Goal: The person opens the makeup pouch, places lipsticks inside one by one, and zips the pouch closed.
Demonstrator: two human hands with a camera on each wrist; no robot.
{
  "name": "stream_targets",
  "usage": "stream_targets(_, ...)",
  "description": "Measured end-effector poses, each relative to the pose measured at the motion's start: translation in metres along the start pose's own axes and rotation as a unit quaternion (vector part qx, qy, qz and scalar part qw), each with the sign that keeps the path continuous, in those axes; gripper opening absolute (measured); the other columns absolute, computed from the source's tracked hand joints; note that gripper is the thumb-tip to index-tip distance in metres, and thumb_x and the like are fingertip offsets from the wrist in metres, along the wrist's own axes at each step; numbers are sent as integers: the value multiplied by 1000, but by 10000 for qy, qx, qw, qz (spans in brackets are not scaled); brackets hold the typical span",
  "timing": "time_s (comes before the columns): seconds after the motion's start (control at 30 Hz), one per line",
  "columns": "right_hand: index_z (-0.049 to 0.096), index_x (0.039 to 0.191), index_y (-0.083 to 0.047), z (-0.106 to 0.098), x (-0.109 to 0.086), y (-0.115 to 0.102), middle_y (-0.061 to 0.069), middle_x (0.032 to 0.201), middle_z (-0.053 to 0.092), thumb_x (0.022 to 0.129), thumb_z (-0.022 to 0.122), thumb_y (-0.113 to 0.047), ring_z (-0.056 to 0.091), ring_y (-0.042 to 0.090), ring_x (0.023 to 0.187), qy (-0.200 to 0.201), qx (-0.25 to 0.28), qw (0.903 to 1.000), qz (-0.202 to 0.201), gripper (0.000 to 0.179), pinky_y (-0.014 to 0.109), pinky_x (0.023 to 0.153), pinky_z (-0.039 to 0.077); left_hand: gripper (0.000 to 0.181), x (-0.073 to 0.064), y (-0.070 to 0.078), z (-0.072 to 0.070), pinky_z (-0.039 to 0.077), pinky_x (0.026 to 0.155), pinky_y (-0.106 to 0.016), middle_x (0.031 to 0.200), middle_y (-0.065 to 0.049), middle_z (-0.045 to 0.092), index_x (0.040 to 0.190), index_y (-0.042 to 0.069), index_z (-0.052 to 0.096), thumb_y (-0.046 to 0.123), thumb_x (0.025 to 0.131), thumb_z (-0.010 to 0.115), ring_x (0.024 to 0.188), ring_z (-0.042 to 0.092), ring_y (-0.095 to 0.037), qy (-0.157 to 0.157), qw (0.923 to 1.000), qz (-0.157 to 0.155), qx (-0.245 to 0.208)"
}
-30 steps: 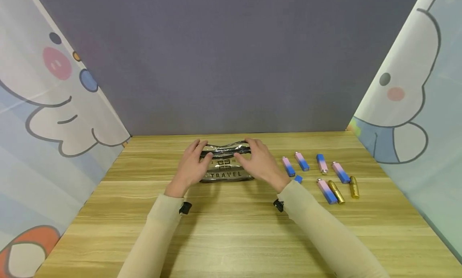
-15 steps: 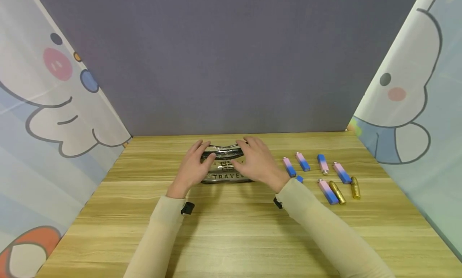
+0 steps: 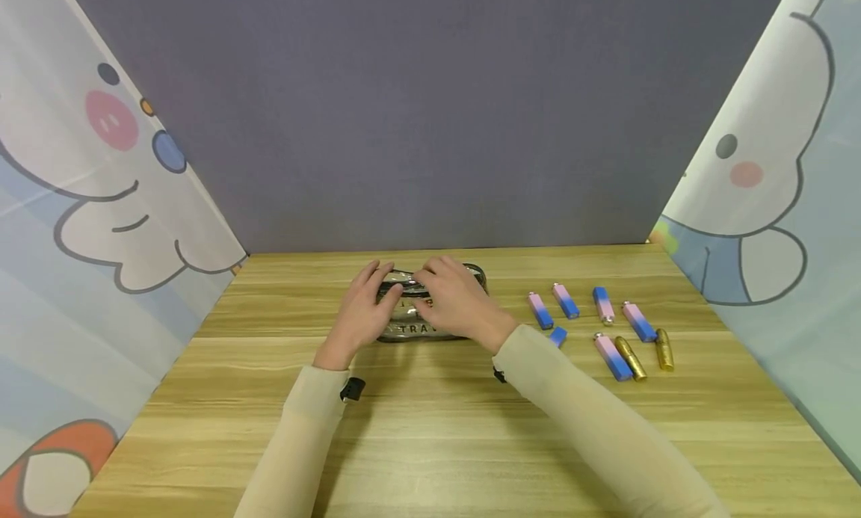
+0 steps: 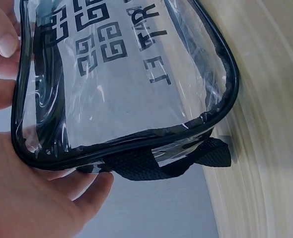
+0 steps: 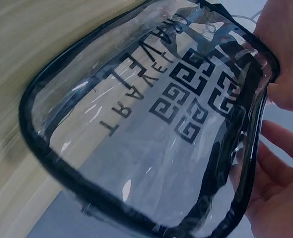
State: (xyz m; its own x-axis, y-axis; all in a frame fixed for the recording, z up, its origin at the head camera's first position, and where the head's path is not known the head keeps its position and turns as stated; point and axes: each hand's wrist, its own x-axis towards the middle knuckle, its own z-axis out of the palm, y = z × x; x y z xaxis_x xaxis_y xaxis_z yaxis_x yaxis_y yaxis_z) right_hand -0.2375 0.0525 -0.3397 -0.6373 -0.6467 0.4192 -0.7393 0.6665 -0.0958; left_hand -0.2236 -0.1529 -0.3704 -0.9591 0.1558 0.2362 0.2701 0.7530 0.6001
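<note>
Two-handed grip on a clear pouch (image 3: 412, 327) — left hand (image 3: 359, 311) at one end, right hand (image 3: 459, 297) near mid-edge, wooden table (image 3: 424, 443) below

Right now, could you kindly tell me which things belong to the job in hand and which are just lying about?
Apparently in the job:
clear TRAVEL pouch
left fingers
right fingers

Lying about, perhaps for later:
pink-and-blue tubes
gold tubes
partly hidden blue piece

Pink-and-blue tubes (image 3: 613, 356) and two gold tubes (image 3: 664, 350) (both shiny) on a wood-grain table (image 3: 430, 443)
</note>
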Motion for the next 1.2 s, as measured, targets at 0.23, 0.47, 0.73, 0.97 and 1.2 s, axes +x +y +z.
stream_targets(0.23,75,112,-10,8,6,-2,5,107,64,96,73,-25,57,23,99,-153,167,9997,61,22,38,89,47,59,0,-1,3,22,116,-64,166,-16,20,159,14,36,46,110,37,151,20,-41,-18,9999,44,-130)
stream_targets(0.47,76,107,-12,11,8,-3,3,105,64,95,73,-26,57,21,96,-176,71,9997,130,18,36,89,48,60,0,-2,1,19,116,-66,168,-16,14,160,14,32,46,110,34,153,14,-41,-119,9986,-35,-505)
stream_targets(0.73,75,106,-12,11,9,-3,2,105,65,95,74,-23,59,20,96,-244,100,9995,161,16,36,89,49,54,-2,-9,-6,34,111,-60,163,-16,28,157,12,36,39,111,37,146,32,-39,50,9932,-99,-1159)
stream_targets(0.97,76,106,-14,12,12,-1,0,105,66,97,71,-26,58,18,95,-316,40,9993,215,16,36,88,49,49,-3,-18,-16,34,112,-57,154,-19,39,152,6,43,34,112,36,141,39,-39,304,9889,-278,-1427)
stream_targets(1.2,76,107,-13,12,12,-1,0,103,66,97,70,-25,57,17,93,-340,104,9991,211,16,35,86,49,41,-5,-29,-24,40,103,-55,137,-19,55,139,1,55,27,111,39,125,51,-36,575,9857,-682,-1430)
